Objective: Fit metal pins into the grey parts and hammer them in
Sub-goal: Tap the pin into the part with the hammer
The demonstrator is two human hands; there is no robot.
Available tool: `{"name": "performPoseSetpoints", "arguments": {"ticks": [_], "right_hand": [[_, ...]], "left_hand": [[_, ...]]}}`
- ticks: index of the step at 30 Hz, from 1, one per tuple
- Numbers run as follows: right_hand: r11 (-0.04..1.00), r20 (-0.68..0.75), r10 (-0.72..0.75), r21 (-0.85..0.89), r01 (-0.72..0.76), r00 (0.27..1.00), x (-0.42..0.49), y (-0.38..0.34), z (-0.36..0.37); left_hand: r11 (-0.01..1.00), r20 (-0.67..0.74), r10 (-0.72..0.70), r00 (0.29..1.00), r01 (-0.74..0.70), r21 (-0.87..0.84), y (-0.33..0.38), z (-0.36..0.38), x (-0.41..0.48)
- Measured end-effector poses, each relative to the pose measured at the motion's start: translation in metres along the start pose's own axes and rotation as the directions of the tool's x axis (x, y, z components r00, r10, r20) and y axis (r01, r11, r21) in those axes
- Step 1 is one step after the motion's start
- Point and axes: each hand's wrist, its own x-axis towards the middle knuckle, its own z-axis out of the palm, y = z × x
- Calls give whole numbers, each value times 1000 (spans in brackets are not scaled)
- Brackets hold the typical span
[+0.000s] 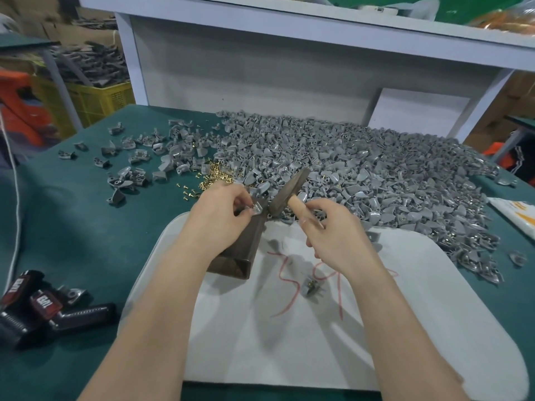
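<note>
My left hand (221,217) pinches a small grey part (257,208) on the top end of a dark metal block (244,246) that stands on a white mat (390,314). My right hand (333,231) grips the wooden handle of a hammer (288,195), whose dark head hangs just right of the part. A big heap of grey parts (362,169) covers the table behind. Loose brass pins (215,176) lie scattered to the left of the heap. One grey part with a pin (311,286) rests on the mat.
The green table (72,227) carries scattered grey parts (127,157) at the back left and black tools with red labels (43,305) at the front left. A white and orange bag (518,212) lies at the right edge. A grey shelf (260,68) rises behind.
</note>
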Motion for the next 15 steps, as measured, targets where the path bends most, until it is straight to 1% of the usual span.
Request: {"name": "performPoseSetpoints", "arguments": {"ticks": [5, 8, 13, 15], "right_hand": [[998, 19, -6, -58, 7, 1000, -2, -1, 2], [994, 60, 50, -105, -43, 997, 0, 0, 4], [960, 29, 101, -264, -90, 994, 4, 4, 6], [953, 45, 126, -284, -109, 991, 5, 6, 7]], "left_hand": [[1000, 16, 1, 1000, -1, -10, 1, 1, 0], [999, 7, -23, 1000, 23, -23, -1, 2, 0], [998, 10, -69, 998, 69, 7, 0, 0, 0], [997, 16, -77, 997, 77, 5, 2, 0, 0]]}}
